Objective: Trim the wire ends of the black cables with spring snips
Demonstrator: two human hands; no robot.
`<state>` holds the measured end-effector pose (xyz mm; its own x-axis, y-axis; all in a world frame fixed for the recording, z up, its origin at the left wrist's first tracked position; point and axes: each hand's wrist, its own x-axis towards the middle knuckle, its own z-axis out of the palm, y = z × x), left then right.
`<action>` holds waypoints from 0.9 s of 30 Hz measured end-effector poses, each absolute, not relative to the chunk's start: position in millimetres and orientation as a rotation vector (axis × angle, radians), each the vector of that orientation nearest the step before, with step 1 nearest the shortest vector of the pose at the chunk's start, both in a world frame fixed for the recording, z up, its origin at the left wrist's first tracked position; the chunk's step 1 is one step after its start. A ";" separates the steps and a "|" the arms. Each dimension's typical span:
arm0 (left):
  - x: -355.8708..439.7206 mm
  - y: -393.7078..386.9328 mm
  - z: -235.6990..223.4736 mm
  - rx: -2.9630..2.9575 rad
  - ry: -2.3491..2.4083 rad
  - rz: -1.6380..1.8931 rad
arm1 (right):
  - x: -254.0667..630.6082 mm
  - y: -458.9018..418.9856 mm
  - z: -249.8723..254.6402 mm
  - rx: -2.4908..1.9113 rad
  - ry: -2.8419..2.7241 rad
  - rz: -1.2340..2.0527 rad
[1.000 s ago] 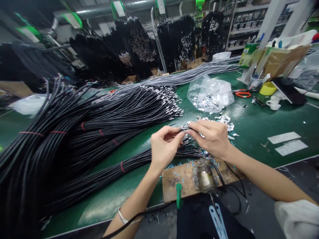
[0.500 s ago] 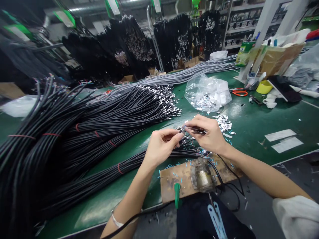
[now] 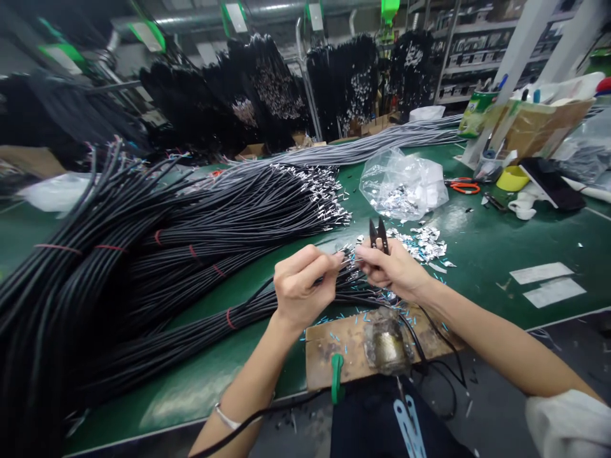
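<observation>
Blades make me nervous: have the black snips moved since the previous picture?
Yes, the black snips swung forward, tips now nearer the clear plastic bag.

pass: tabletop [image 3: 482,257] between white scraps [image 3: 428,242] and pale strips [image 3: 541,273] | blocked left: black cables [image 3: 233,213] | ahead: plastic bag [image 3: 405,181]

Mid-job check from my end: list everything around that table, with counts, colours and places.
Table: one, green, across the view
Black cables: many, black, table's left half
Red ties: at least six, red, around black cables
Grey cables: many, grey, table's back
Hanging bundles: several, mostly black, behind the table
Plastic bag: one, clear, centre right
Scraps: many, mostly white, before the bag
Strips: two, white, table's right side
Scissors: one, orange-handled, right of the bag
Can: one, mainly green, upper right
Board: one, brown, near edge
Snips: one, dark, in the right hand
Left hand: one, bare, pinching a cable end
Right hand: one, bare, beside the left
</observation>
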<state>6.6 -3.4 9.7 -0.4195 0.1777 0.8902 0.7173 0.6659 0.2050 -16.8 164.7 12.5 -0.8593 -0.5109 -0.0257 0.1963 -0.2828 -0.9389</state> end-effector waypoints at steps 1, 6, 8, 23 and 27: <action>7.2 -3.4 9.5 -0.702 -1.917 -0.667 | -15.7 164.1 12.0 -0.428 1.564 -2.185; 11.5 4.3 6.8 -0.631 -1.881 -0.622 | -8.2 161.4 11.2 -0.802 2.139 -2.193; 13.3 7.3 6.5 -0.589 -1.889 -0.620 | -5.0 161.6 12.2 -0.932 2.406 -2.130; 16.3 3.6 16.1 -0.534 -1.725 -0.617 | -0.3 169.7 18.7 -1.183 2.500 -2.049; 17.2 5.0 17.2 -0.542 -1.727 -0.612 | -0.4 168.9 19.5 -1.146 2.475 -2.079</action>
<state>17.2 5.0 17.2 -0.2262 0.0396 0.9733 0.6439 0.7558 0.1189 -0.4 168.9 19.5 -0.7399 -0.3004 0.6019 -0.6447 0.0613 -0.7620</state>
